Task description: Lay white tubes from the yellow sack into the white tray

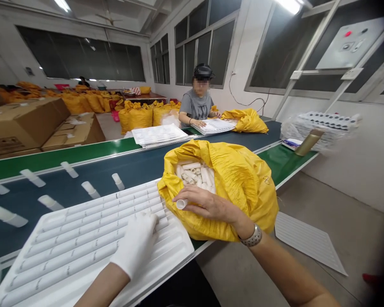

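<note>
My left hand (pixel 136 241), in a white glove, is closed low over a white grooved tray (pixel 176 251). Whatever its curled fingers hold is hidden. Rows of white tubes (pixel 92 228) with small dark marks fill many of the tray's grooves, while the grooves near the front right are bare. My bare right hand (pixel 208 204) grips a short white plastic tube (pixel 181 204), its open end towards me. That hand is at the mouth of a yellow woven sack (pixel 243 183), in which many loose white tubes (pixel 195 174) lie.
Several translucent tubes (pixel 91 189) lie on the dark conveyor belt (pixel 141 164). Across it a co-worker (pixel 196 104) handles stacked white trays (pixel 214 125) beside another yellow sack (pixel 246 120). A bottle (pixel 309 143) stands at right; a tray (pixel 309 241) lies on the floor.
</note>
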`<state>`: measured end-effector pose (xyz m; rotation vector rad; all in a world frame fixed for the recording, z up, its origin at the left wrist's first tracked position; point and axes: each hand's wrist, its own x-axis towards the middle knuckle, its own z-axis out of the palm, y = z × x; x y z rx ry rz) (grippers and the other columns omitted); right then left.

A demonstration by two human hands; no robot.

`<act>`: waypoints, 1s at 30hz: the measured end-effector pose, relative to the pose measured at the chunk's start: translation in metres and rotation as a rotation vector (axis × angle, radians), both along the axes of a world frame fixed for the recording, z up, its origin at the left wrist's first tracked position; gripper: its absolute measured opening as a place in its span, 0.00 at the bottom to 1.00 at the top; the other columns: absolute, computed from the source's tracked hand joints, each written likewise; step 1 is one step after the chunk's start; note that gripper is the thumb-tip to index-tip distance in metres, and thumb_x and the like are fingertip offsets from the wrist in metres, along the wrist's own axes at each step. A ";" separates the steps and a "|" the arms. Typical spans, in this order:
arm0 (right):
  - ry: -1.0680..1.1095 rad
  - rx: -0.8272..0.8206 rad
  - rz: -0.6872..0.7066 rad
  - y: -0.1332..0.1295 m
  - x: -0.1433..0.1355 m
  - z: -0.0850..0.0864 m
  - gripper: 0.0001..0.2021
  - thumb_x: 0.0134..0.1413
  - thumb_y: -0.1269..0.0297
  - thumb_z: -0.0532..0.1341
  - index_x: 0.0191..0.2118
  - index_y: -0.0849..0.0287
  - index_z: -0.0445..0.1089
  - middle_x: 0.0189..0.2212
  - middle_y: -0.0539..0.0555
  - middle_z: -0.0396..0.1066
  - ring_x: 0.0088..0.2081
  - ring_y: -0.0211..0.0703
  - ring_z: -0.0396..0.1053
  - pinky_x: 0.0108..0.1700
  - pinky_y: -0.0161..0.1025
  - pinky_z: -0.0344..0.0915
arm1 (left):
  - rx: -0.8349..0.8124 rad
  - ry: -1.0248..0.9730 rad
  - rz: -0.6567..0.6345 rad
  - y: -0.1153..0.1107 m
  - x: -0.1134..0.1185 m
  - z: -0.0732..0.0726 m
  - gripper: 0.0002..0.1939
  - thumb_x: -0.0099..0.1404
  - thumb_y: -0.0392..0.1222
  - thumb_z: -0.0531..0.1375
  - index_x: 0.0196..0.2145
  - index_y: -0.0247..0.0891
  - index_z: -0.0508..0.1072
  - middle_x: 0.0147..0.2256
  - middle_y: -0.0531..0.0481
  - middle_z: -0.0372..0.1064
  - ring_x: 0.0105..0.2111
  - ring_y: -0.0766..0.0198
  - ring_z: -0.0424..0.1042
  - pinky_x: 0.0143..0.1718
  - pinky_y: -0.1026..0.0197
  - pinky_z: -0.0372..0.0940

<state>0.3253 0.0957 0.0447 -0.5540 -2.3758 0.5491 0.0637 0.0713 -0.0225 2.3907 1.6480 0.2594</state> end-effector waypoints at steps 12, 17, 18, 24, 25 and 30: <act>0.565 -0.419 -0.076 -0.023 -0.044 -0.021 0.12 0.67 0.61 0.63 0.51 0.51 0.61 0.46 0.53 0.75 0.40 0.40 0.73 0.46 0.38 0.71 | -0.446 -0.833 -0.057 -0.040 -0.020 0.055 0.15 0.73 0.54 0.51 0.44 0.40 0.66 0.38 0.50 0.64 0.37 0.61 0.63 0.43 0.59 0.61; 0.536 -0.501 0.101 -0.025 -0.045 -0.019 0.11 0.67 0.66 0.63 0.49 0.52 0.61 0.48 0.54 0.73 0.49 0.43 0.73 0.49 0.41 0.70 | -0.520 -0.930 -0.062 -0.047 -0.022 0.052 0.19 0.74 0.57 0.50 0.33 0.40 0.60 0.29 0.55 0.52 0.28 0.66 0.50 0.31 0.62 0.53; 0.519 -0.499 0.127 -0.026 -0.044 -0.018 0.11 0.67 0.67 0.63 0.49 0.52 0.61 0.49 0.54 0.73 0.50 0.44 0.73 0.50 0.42 0.69 | -0.547 -0.943 -0.061 -0.048 -0.023 0.053 0.20 0.74 0.58 0.49 0.32 0.40 0.59 0.28 0.56 0.49 0.27 0.66 0.48 0.30 0.63 0.51; 0.394 -0.476 0.183 -0.030 -0.039 -0.012 0.09 0.68 0.67 0.63 0.49 0.53 0.62 0.50 0.56 0.74 0.51 0.45 0.73 0.51 0.43 0.69 | -0.602 -0.801 -0.227 -0.052 -0.038 0.059 0.20 0.73 0.56 0.52 0.51 0.41 0.71 0.37 0.52 0.65 0.34 0.64 0.59 0.39 0.62 0.58; 0.388 -0.472 0.162 -0.031 -0.038 -0.012 0.09 0.68 0.66 0.63 0.49 0.53 0.62 0.49 0.56 0.74 0.50 0.45 0.73 0.50 0.43 0.69 | -0.608 -0.812 -0.245 -0.052 -0.040 0.061 0.20 0.73 0.56 0.52 0.53 0.41 0.71 0.37 0.52 0.66 0.34 0.65 0.60 0.38 0.63 0.59; 0.157 -0.271 0.037 -0.031 -0.035 -0.009 0.12 0.64 0.59 0.67 0.49 0.56 0.69 0.43 0.54 0.74 0.45 0.43 0.72 0.49 0.39 0.67 | -0.563 -0.786 -0.238 -0.057 -0.038 0.066 0.21 0.73 0.56 0.53 0.56 0.46 0.74 0.39 0.51 0.73 0.38 0.61 0.69 0.46 0.61 0.66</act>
